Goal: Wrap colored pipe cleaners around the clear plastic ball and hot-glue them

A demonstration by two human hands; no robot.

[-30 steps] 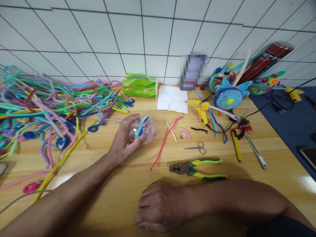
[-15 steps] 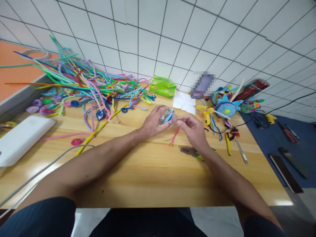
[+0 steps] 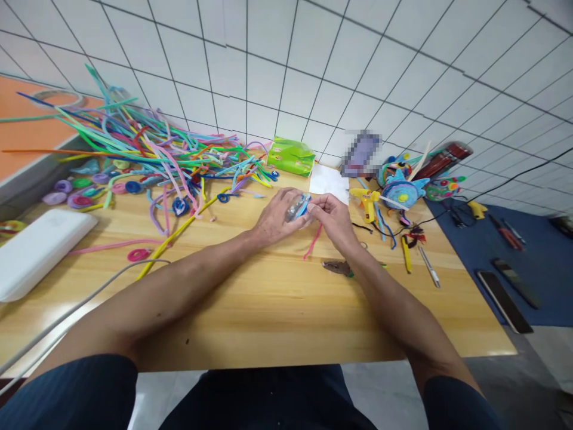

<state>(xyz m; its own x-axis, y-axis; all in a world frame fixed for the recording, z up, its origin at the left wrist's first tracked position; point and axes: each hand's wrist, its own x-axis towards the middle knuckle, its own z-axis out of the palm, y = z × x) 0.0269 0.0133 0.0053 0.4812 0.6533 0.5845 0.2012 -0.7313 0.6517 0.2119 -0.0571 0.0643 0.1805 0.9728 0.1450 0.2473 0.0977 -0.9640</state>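
My left hand (image 3: 276, 216) is wrapped round a clear ball (image 3: 297, 209) with blue and pink strips on it, held just above the wooden table (image 3: 250, 292). Right beside it, my right hand (image 3: 331, 216) has its fingers closed against the ball's right side. A pink pipe cleaner (image 3: 312, 242) runs down from under my right hand onto the table; whether the fingers grip it is hidden. Pliers (image 3: 336, 267) with green and yellow handles lie partly under my right forearm.
A big heap of coloured pipe cleaners (image 3: 147, 152) fills the back left. A green tissue pack (image 3: 290, 156), white paper (image 3: 330, 180), yellow glue gun (image 3: 367, 200) and felt figures (image 3: 403, 188) stand at the back. A white case (image 3: 38, 251) lies left; a phone (image 3: 504, 292) lies right.
My right hand rose from the table's near edge and went to the ball, closing against it. The view pulled back and turned left, and my left hand lifted the ball slightly.
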